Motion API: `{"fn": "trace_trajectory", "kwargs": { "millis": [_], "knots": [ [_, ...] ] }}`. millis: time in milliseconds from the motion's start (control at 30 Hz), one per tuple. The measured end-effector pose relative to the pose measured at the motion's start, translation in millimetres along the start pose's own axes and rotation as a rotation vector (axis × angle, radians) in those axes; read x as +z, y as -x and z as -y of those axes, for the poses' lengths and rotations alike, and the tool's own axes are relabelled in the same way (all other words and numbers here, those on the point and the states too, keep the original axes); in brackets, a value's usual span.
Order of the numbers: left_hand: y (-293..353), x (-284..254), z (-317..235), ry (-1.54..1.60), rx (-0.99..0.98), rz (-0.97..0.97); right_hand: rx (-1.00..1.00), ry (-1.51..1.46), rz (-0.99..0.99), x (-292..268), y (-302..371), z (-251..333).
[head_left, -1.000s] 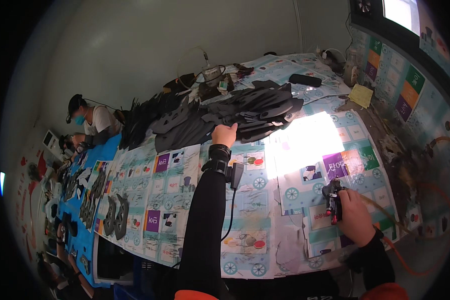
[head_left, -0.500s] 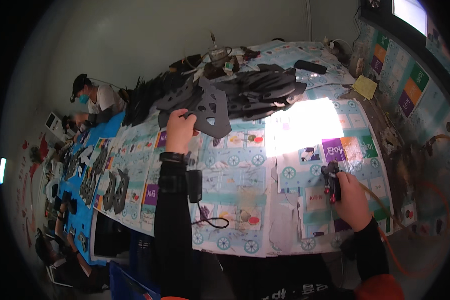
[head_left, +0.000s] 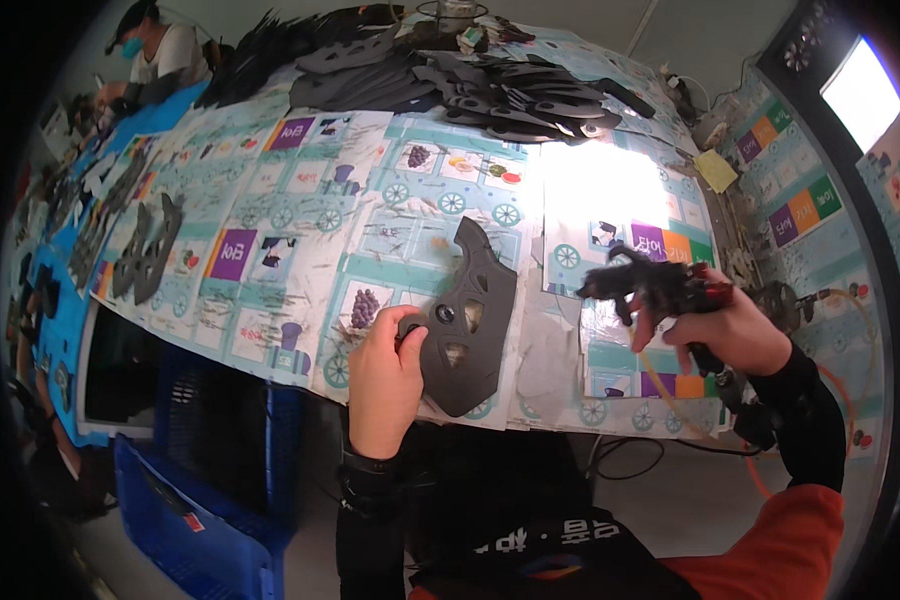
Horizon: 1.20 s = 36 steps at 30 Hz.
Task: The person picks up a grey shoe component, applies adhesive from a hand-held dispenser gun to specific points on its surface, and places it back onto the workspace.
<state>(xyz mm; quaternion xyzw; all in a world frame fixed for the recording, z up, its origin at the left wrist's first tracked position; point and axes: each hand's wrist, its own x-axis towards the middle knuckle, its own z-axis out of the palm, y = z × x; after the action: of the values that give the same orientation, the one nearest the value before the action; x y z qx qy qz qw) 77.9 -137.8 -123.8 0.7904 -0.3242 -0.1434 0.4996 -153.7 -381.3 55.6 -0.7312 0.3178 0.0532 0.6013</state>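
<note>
My left hand point(head_left: 385, 380) pinches the left edge of a dark grey panel point(head_left: 485, 345), a flat curved piece with several cut-out holes. The panel is close above the paper-covered table near its front edge; whether it touches the sheet I cannot tell. In my right hand point(head_left: 745, 325), to the right of the panel, is a black spray gun point(head_left: 660, 285) with its front end facing left toward the panel. A thin yellowish hose hangs below that hand. The fingers partly hide the gun's grip.
A heap of similar dark panels point(head_left: 520, 95) covers the table's far side. Two more panels point(head_left: 155, 250) lie at the left. A blue crate point(head_left: 195, 520) stands below the front edge. Beyond the table's left end, a masked person point(head_left: 165, 65) leans over a blue surface.
My left hand has brought the panel from the heap to the table's near edge. My right hand has raised the spray gun off the table. The view has shifted too.
</note>
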Motion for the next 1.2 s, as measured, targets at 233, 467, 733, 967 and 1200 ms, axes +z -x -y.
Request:
{"fn": "trace_trajectory", "kwargs": {
  "millis": [233, 467, 733, 967, 1200],
  "knots": [
    [16.7, 11.0, -4.2, -0.043, 0.192, -0.225, 0.117, 0.206, 0.317, 58.1, -35.4, 9.7],
    [10.5, 20.2, 10.0, -0.051, 0.283, -0.274, 0.122, 0.264, 0.345, 85.6, -58.2, 13.1],
    [4.8, 14.6, 12.4, -0.27, 0.301, -0.231, 0.205, 0.316, 0.291, 96.2, -74.9, 25.2],
    [-0.9, 17.2, 24.7, -0.267, 0.384, -0.26, 0.236, 0.351, 0.226, 98.0, -79.6, 17.3],
    [-1.1, 15.4, 25.9, -0.259, 0.374, -0.271, 0.202, 0.347, 0.238, 104.7, -83.6, 20.8]
  ]
}}
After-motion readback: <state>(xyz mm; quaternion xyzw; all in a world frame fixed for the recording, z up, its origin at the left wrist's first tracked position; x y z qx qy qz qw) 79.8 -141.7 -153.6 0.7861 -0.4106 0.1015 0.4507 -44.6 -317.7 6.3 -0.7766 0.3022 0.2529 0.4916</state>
